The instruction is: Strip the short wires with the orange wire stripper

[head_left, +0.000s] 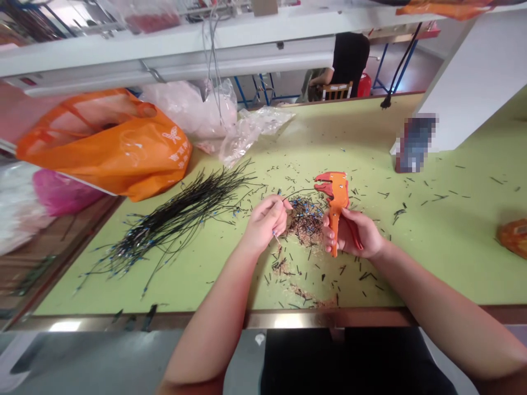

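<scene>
Clasping orange wire strippers [339, 192] in right grip [364, 233], black wire [302, 190] in left grip [267, 220], white lettering [178, 156] on orange bag [99, 156] illegible.

Bare left forearm [220, 299] is slanting from near left toward the far right, wrist running roughly straight. Bare left hand [267, 220] is pinching, thumb pressing toward the index finger, other fingers curling inward. Bare right forearm [432, 307] is slanting from near right toward the far left. Bare right hand [359, 235] is gripping, fingertips showing on its left, thumb pointing far left. Hands are sitting near each other, not touching. Black-clothed lap [349, 362] is showing near, between forearms.
</scene>
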A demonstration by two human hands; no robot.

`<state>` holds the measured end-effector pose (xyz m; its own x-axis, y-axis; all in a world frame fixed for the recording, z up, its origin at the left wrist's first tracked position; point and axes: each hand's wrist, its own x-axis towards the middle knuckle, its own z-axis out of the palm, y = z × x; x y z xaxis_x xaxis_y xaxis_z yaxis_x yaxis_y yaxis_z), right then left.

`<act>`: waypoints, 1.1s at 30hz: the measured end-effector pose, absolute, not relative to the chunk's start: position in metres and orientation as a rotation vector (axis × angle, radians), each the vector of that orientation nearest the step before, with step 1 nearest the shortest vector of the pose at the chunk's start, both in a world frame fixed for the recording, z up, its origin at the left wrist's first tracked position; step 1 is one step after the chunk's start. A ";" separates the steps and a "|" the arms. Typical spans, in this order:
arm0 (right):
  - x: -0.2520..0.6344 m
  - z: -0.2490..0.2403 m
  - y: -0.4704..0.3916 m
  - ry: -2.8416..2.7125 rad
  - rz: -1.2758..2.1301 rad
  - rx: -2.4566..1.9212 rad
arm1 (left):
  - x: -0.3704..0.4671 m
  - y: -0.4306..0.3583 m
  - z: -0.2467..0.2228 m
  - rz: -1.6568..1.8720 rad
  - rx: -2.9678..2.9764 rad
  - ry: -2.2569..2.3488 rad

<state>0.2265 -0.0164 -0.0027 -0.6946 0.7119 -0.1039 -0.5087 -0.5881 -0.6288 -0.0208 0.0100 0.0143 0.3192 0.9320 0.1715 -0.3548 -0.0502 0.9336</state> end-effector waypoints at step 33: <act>0.229 -0.004 -0.024 -1.055 2.181 -0.528 | -0.023 0.011 0.001 1.398 1.601 1.139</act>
